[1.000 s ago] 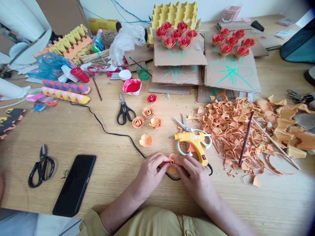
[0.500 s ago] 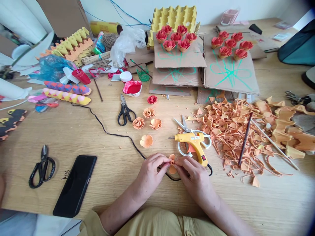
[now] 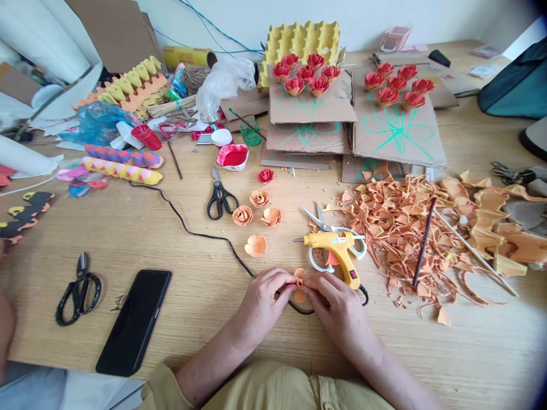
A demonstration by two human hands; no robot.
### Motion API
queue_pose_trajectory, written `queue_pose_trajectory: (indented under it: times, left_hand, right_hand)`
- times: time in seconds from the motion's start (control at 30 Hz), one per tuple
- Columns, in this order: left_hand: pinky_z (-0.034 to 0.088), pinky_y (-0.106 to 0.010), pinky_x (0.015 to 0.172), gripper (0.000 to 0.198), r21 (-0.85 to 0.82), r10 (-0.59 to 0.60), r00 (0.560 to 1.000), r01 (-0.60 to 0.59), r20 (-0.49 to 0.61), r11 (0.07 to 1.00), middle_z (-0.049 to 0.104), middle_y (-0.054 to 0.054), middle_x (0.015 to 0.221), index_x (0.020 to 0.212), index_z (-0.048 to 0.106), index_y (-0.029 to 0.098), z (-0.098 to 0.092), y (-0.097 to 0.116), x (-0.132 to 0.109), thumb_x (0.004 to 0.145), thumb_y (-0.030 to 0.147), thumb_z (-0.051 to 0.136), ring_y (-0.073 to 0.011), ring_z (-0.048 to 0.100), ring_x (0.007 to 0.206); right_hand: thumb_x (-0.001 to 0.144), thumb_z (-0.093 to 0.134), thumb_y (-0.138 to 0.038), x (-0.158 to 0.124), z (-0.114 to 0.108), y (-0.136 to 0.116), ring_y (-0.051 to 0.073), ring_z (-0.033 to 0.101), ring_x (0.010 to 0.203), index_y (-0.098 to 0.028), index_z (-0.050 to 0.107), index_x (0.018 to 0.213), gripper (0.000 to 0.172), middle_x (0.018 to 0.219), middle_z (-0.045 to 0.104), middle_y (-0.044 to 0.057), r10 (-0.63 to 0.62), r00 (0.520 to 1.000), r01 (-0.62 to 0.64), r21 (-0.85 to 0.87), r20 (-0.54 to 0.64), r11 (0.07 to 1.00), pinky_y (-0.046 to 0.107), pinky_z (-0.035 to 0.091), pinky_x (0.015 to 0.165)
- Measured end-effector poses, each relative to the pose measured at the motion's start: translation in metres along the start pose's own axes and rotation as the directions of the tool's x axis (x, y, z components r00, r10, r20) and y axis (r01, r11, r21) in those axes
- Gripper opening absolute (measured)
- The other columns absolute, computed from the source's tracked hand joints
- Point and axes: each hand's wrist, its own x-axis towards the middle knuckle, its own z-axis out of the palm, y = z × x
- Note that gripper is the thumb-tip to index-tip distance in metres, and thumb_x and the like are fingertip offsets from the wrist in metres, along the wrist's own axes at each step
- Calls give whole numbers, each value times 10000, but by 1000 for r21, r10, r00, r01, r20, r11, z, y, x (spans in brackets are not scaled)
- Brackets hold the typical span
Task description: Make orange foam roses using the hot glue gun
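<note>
Between both hands, near the table's front edge, is a small orange paper flower [image 3: 300, 293] with a rolled centre and petals above and below. My left hand [image 3: 267, 299] pinches its left side. The fingertips of my right hand [image 3: 339, 304] press on its right side. Just behind my right hand lies a yellow glue gun [image 3: 337, 242], its nozzle pointing left, over white-handled scissors [image 3: 359, 246]. Farther back lie a flat orange petal piece [image 3: 255, 245], several orange roses [image 3: 271, 216] and one red rose [image 3: 265, 176].
Black scissors [image 3: 220, 196] lie left of the roses. A phone [image 3: 134, 322] and more scissors [image 3: 79, 290] are at the left. Orange scraps [image 3: 401, 228] pile up at the right. Cardboard [image 3: 399, 128] with red flowers stands behind. Another person's arm [image 3: 5, 319] shows at the left edge.
The view has shifted slightly, so the background sits a little lower and the left side farther right. Both hands keep nearly the same hold on the flower.
</note>
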Motion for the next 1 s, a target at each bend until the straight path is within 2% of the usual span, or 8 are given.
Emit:
queue_pose_trajectory:
  times: [0.53,0.73,1.0]
  left_hand:
    - [521,-265,787,111,-24,5,1000,-5,-3,1000,721,-30,885,923,678,179,1,-3,-1,914,76,636,-163,675,828]
    - [521,-265,784,105,-22,4,1000,-4,1,1000,718,-31,887,916,677,172,1,-3,-1,912,74,639,-163,673,832]
    - [527,-275,790,102,-17,11,1000,-11,-5,1000,723,-36,901,931,676,183,1,-2,-1,923,93,628,-167,678,834]
  right_hand:
    - [994,576,-160,1,-1,-1,205,698,788,-215,650,969,95,888,720,65,10,1000,-10,17,15,1000,329,559,733]
    - [982,582,-125,1,-2,-1,206,691,792,-204,641,967,100,900,721,63,4,1000,-4,39,11,999,332,555,729]
    - [1001,556,-165,1,-2,-2,195,679,761,-211,641,946,111,858,708,56,-5,1000,5,12,5,1000,319,547,692]
